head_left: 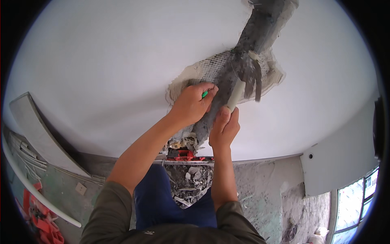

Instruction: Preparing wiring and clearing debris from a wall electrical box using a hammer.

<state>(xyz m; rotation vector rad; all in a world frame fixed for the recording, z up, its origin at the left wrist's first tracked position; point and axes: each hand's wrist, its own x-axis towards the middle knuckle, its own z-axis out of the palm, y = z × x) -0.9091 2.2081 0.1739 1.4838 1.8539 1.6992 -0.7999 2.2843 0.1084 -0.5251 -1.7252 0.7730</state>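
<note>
My left hand (196,102) is closed round a thin thing with a green part (204,94) showing between the fingers; the rest of it is hidden. It is close against a rough dark grey channel (222,87) cut slantwise through the white wall. My right hand (225,127), just to the right, grips the pale handle of a hammer (236,96). The hammer's dark, prong-ended head is smeared by motion in front of the channel. Torn plaster with exposed mesh (211,67) borders the channel on both sides.
Broken rubble (193,183) lies between my legs, below red plastic pieces (185,155) at the wall's foot. A grey panel (46,132) leans at the left, near a long white pipe (38,197) and red bags (44,225). A window (353,203) is at the lower right.
</note>
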